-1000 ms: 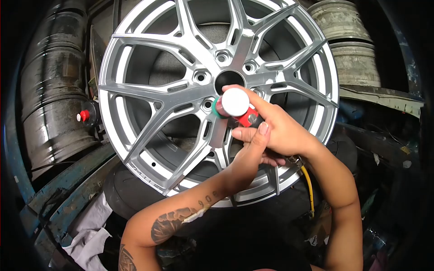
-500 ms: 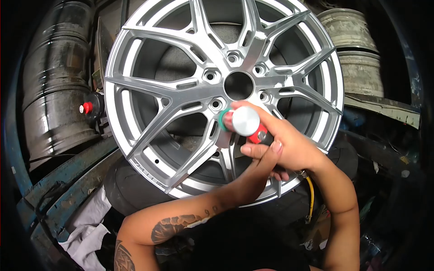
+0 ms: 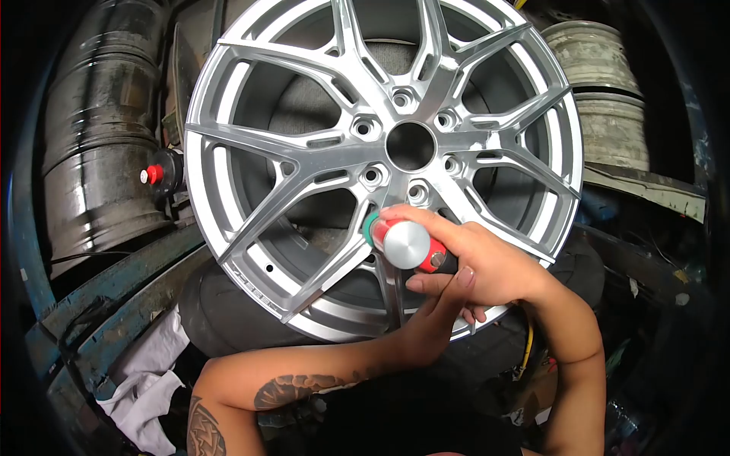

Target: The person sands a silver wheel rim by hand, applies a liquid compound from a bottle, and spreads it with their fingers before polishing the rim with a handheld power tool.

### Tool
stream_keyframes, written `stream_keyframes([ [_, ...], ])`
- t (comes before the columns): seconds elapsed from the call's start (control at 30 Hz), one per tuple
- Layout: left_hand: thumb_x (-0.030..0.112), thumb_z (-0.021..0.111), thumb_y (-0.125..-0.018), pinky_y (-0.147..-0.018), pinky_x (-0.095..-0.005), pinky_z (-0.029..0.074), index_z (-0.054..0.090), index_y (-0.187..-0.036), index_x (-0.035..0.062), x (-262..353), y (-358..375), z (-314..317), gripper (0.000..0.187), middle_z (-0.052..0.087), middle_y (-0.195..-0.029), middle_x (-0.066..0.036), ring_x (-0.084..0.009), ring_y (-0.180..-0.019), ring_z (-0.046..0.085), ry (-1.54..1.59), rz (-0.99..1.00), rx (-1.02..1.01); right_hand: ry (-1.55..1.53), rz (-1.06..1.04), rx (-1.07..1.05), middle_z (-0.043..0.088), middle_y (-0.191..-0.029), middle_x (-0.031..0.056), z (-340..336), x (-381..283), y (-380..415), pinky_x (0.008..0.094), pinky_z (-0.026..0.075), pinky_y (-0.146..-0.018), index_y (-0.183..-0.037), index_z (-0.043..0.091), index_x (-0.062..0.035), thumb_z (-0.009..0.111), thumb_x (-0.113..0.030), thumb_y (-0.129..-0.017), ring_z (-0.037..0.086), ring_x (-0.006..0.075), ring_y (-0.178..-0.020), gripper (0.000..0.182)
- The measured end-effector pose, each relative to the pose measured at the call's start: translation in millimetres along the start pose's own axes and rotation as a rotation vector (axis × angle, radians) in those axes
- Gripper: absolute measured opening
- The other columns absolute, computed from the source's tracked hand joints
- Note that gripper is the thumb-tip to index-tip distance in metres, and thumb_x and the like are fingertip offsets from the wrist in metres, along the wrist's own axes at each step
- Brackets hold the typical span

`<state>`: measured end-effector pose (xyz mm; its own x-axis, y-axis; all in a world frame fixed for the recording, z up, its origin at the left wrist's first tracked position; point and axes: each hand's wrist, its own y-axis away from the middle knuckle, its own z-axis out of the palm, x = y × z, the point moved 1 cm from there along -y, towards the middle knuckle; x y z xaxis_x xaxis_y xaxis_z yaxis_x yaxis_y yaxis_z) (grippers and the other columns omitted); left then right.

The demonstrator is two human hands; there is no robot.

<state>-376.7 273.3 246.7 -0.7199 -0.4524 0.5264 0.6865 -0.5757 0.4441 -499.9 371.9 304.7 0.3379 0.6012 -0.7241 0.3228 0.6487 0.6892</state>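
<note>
A silver multi-spoke alloy wheel (image 3: 334,157) faces me, tilted on a dark padded support. My right hand (image 3: 490,262) is wrapped around a red and black air sander (image 3: 407,245) with a round silver head. Its green-edged pad (image 3: 370,228) meets a lower spoke, just below the lug holes. From beneath, my left hand (image 3: 441,315) closes around the handle area against my right hand, its thumb on top. Part of the left fingers and most of the handle are hidden.
Stacked bare rims (image 3: 103,144) stand at left, near a second red-and-black tool (image 3: 156,175). More dusty rims (image 3: 601,99) are stacked at right. A yellow hose (image 3: 528,346) hangs below my right wrist. White cloth (image 3: 144,399) lies at lower left, by a blue metal frame (image 3: 84,319).
Both hands have brought the air sander down along the lower spoke, away from the wheel's centre. The whole view has shifted slightly, and the wheel appears a little farther right.
</note>
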Motion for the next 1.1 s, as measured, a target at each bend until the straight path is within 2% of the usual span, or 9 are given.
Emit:
stream_keyframes([
  [0.17,0.057,0.037,-0.111,-0.082,-0.0288,0.046,0.058,-0.115,0.0000,7,-18,-2,0.061,0.060,-0.100,-0.008,-0.0136,-0.091,0.056,0.187,-0.023,0.074,0.108,-0.135,0.222,0.074,-0.078,0.0130,-3,11,-7,0.0371,0.058,-0.057,-0.159,0.037,-0.0239,0.073,-0.017,-0.095,0.070,0.0268,-0.054,0.074],
  [0.3,0.056,0.041,-0.110,-0.079,-0.0276,0.046,0.058,-0.115,0.0006,16,-26,-7,0.059,0.059,-0.098,-0.007,-0.0134,-0.088,0.057,0.172,-0.008,0.092,0.193,-0.348,0.405,0.072,-0.076,0.0107,0,26,-19,0.0315,0.053,-0.050,-0.160,0.037,-0.0233,0.073,-0.016,-0.095,0.067,0.0176,-0.050,0.074],
  [0.4,0.062,0.039,-0.109,-0.079,-0.0274,0.046,0.056,-0.118,-0.0001,11,-12,6,0.065,0.058,-0.097,-0.008,-0.0135,-0.088,0.056,0.120,0.001,0.064,0.069,-0.083,0.210,0.071,-0.080,0.0100,0,8,1,0.0310,0.054,-0.051,-0.160,0.037,-0.0231,0.073,-0.015,-0.095,0.067,0.0159,-0.052,0.075],
  [0.47,0.056,0.027,-0.113,-0.091,-0.0329,0.050,0.056,-0.119,-0.0023,1,-4,5,0.065,0.062,-0.104,-0.012,-0.0181,-0.099,0.061,0.052,-0.076,-0.021,-0.018,-0.073,0.103,0.072,-0.083,0.0099,0,12,3,0.0306,0.055,-0.052,-0.161,0.037,-0.0225,0.074,-0.015,-0.095,0.067,0.0155,-0.052,0.076],
  [0.57,0.056,0.029,-0.113,-0.090,-0.0323,0.050,0.057,-0.117,-0.0021,3,0,8,0.065,0.062,-0.103,-0.012,-0.0179,-0.099,0.061,0.174,-0.016,-0.065,-0.047,-0.038,0.034,0.069,-0.091,0.0081,0,11,-1,0.0306,0.054,-0.062,-0.161,0.038,-0.0182,0.076,-0.016,-0.094,0.064,0.0152,-0.064,0.077],
  [0.67,0.058,0.035,-0.111,-0.084,-0.0311,0.050,0.059,-0.115,-0.0010,14,-6,8,0.064,0.062,-0.105,-0.012,-0.0180,-0.096,0.064,0.288,-0.051,-0.080,0.020,0.028,0.055,0.066,-0.102,0.0061,-6,0,0,0.0320,0.051,-0.086,-0.160,0.040,-0.0145,0.079,-0.014,-0.089,0.061,0.0161,-0.090,0.081],
  [0.8,0.066,0.045,-0.105,-0.072,-0.0294,0.048,0.056,-0.120,0.0016,8,-11,8,0.067,0.060,-0.108,-0.011,-0.0155,-0.086,0.063,0.407,-0.024,-0.113,0.106,-0.012,0.103,0.068,-0.107,0.0080,-3,-3,-2,0.0338,0.052,-0.090,-0.159,0.041,-0.0133,0.081,-0.016,-0.089,0.064,0.0185,-0.095,0.081],
  [0.93,0.052,0.044,-0.109,-0.080,-0.0309,0.050,0.065,-0.108,0.0006,-1,-3,11,0.056,0.068,-0.098,-0.012,-0.0169,-0.091,0.066,0.440,-0.063,-0.091,0.222,0.063,0.077,0.071,-0.116,0.0107,2,-9,3,0.0359,0.052,-0.093,-0.159,0.041,-0.0115,0.082,-0.017,-0.087,0.065,0.0192,-0.098,0.083],
  [1.1,0.056,0.053,-0.104,-0.081,-0.0301,0.050,0.068,-0.101,0.0017,7,-6,9,0.057,0.067,-0.097,-0.010,-0.0151,-0.091,0.066,0.389,-0.137,-0.047,0.187,-0.029,0.190,0.070,-0.121,0.0141,8,7,11,0.0354,0.050,-0.096,-0.158,0.042,-0.0091,0.081,-0.017,-0.087,0.067,0.0224,-0.101,0.082],
])
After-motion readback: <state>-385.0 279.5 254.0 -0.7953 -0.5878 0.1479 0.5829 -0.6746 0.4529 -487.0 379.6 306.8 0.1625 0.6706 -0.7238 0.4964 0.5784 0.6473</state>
